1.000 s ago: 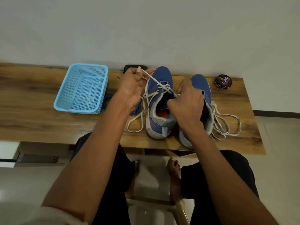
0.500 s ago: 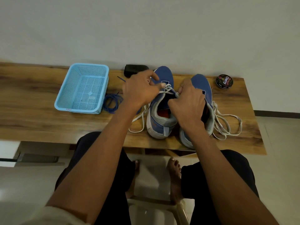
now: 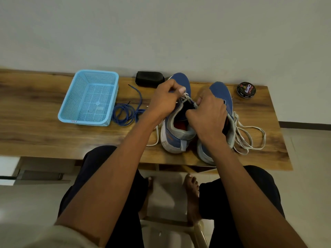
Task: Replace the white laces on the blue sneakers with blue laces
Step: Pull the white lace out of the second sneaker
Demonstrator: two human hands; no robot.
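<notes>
At left blue mesh sneaker [image 3: 176, 122], toe pointing far: left hand [image 3: 163, 102] pinching white flat lace [image 3: 186, 97]; right hand [image 3: 208, 115] gripping tongue edge, steadying.

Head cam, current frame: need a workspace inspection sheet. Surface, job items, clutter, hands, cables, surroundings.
Surface: wooden table against a pale wall.
Job's things: left sneaker, white lace partly threaded; right sneaker, its loose white lace piled beside it; blue laces coiled next to the basket.
Clutter: light blue basket; black case; polish tin.
Grippers: left hand pinches the white lace at the left sneaker's eyelets; right hand grips the shoe's collar.
Cables: nothing seen.
Surroundings: tiled floor, the person's knees and bare feet below the table.
</notes>
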